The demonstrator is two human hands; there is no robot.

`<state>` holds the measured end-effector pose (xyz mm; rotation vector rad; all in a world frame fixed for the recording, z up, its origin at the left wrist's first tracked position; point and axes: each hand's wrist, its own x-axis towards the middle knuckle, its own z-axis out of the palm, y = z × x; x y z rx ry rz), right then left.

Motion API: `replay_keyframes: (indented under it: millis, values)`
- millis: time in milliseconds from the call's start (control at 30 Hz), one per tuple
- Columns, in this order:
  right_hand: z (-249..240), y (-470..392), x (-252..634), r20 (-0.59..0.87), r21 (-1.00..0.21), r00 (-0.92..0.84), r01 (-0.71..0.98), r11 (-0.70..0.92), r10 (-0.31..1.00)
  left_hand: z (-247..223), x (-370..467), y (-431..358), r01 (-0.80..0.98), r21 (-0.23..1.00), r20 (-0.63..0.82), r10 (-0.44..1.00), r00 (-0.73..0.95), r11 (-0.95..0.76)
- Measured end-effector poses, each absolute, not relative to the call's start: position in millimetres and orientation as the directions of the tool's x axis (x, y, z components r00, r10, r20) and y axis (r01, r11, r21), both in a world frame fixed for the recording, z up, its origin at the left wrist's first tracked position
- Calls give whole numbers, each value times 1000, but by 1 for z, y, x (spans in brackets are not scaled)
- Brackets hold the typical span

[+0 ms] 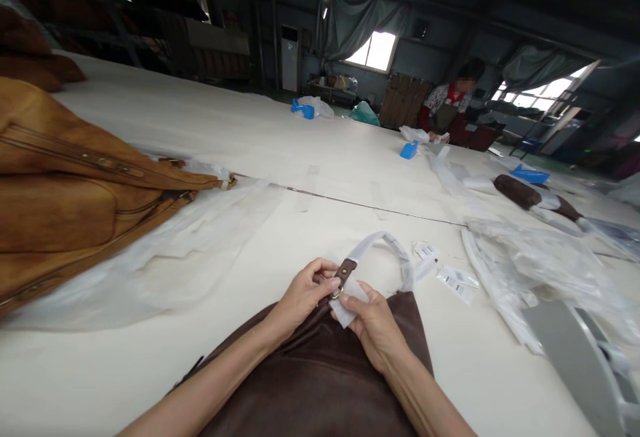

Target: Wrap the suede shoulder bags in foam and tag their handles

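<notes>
A dark brown leather handbag (320, 390) lies on the table in front of me. Its handle (385, 240) is wrapped in white tissue and arches away from me. My left hand (313, 287) pinches the brown handle tab (345, 269) next to a brass ring (337, 293). In my right hand (373, 323) is a small white piece of tissue paper (349, 303), gripped between thumb and fingers right beside that ring. My right fingertips are partly hidden behind the paper.
A tan leather bag (60, 203) sits on plastic wrap at left. Barcode tags (457, 282) lie beyond the handle. Clear plastic bags (550, 257) and a grey panel (570, 357) are at right. Farther back are a wrapped brown bag (517, 191), blue pieces (409, 150) and a person (450, 103).
</notes>
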<state>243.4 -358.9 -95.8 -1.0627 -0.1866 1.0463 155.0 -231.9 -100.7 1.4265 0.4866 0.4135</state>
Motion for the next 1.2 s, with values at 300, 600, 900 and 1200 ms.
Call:
replay_keyframes:
  millis: [300,600,900,1200]
  values:
    - [-97,-359,246,-385,-773,515,-633,37,766,-110,160,-219,-19,919,-330,794,510,394]
    - [-101,-351,248,-362,-818,501,-576,-10,786,-105,158,-210,52,766,-462,493,737,641]
    - [-96,-349,244,-351,-866,561,-498,-33,749,-91,153,-224,-116,868,-188,535,824,483]
    - [-90,-389,258,-127,-981,518,-194,-29,846,-90,150,-227,-145,901,-105,530,841,408]
